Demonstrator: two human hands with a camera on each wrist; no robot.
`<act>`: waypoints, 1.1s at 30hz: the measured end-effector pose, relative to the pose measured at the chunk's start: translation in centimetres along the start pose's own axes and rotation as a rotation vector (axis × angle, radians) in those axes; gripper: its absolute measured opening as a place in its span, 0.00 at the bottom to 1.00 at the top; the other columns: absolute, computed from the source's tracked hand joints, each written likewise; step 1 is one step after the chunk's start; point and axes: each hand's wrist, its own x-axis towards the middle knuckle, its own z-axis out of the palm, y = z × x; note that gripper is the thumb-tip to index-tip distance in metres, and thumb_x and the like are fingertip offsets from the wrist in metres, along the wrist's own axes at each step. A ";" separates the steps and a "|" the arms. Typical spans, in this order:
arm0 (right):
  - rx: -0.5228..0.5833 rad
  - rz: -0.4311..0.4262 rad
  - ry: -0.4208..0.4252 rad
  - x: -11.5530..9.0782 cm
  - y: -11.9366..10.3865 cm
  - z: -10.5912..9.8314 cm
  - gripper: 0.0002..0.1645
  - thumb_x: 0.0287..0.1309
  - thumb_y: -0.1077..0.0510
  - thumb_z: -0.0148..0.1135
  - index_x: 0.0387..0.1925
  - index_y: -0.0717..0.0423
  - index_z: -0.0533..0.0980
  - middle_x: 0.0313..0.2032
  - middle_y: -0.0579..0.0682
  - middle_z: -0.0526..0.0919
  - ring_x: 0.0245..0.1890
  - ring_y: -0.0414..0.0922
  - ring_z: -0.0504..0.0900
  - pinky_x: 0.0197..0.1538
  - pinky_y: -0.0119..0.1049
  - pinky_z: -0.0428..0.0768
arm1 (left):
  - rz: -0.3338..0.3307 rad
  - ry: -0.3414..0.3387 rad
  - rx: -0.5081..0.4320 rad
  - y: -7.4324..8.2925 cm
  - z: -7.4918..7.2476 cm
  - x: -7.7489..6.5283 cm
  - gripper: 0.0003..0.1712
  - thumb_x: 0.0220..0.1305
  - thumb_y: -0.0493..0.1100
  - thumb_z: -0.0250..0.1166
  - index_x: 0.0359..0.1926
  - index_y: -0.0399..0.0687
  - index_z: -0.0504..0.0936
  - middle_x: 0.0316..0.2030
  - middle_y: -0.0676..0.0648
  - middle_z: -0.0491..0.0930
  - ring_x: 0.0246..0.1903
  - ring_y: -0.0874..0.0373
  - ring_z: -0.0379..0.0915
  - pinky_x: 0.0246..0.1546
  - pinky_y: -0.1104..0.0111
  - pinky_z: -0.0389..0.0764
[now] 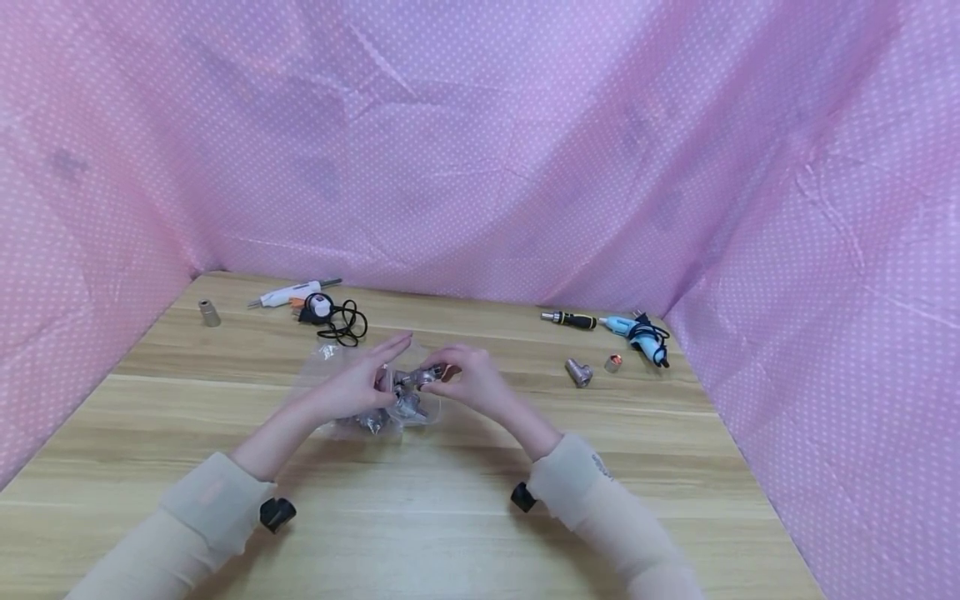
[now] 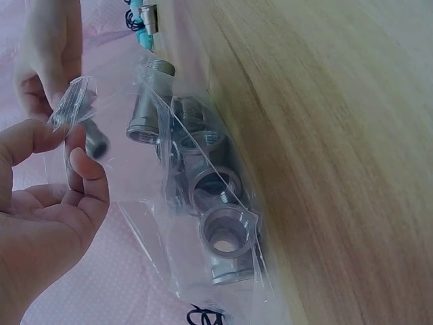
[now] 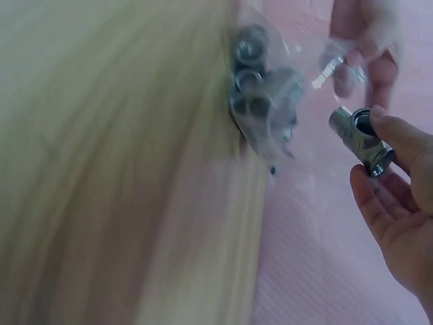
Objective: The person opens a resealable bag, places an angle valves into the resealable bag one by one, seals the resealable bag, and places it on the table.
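A clear plastic bag (image 1: 321, 371) lies on the table, with several silvery metal tee fittings (image 2: 226, 230) inside it. My left hand (image 1: 348, 390) pinches the bag near its mouth between thumb and fingers, as the left wrist view shows. Between the thumb and fingers of my right hand (image 1: 477, 382) is one metal tee fitting (image 3: 365, 141), threaded at one end and held beside the bag's mouth. In the right wrist view this fitting is outside the bag, with its side opening facing up.
To the right lie another tee fitting (image 1: 578, 372), a short metal piece with an orange-red top (image 1: 613, 363), a black-and-yellow screwdriver (image 1: 573, 321) and a blue glue gun (image 1: 643, 337). At the back left are a white corded tool (image 1: 285, 295) and a metal cylinder (image 1: 209, 313). Pink dotted cloth (image 1: 465, 167) surrounds the table.
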 end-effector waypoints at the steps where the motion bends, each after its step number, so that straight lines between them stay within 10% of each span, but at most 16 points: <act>1: -0.002 0.019 0.003 0.1 -0.1 0.5 0.17 0.46 0.58 0.72 0.40 0.58 0.82 0.40 0.51 0.85 0.34 0.40 0.81 0.37 0.30 0.83 | 0.001 0.001 -0.002 0.0 0.0 0.0 0.56 0.48 0.30 0.65 0.74 0.48 0.44 0.73 0.41 0.44 0.25 0.59 0.70 0.22 0.70 0.77; 13: 0.103 0.093 0.012 0.1 -0.2 2.9 0.25 0.45 0.62 0.72 0.48 0.62 0.78 0.42 0.56 0.82 0.36 0.47 0.84 0.38 0.30 0.83 | -0.008 0.009 -0.017 0.3 0.3 0.1 0.56 0.47 0.31 0.64 0.74 0.49 0.45 0.73 0.40 0.43 0.24 0.59 0.70 0.21 0.70 0.77; 33: 0.007 -0.008 0.066 -3.0 1.5 -4.8 0.28 0.43 0.60 0.73 0.50 0.59 0.78 0.47 0.53 0.83 0.41 0.51 0.81 0.39 0.40 0.83 | -0.031 0.015 0.001 0.5 0.6 0.0 0.58 0.46 0.32 0.66 0.75 0.50 0.44 0.74 0.41 0.41 0.24 0.58 0.68 0.22 0.70 0.76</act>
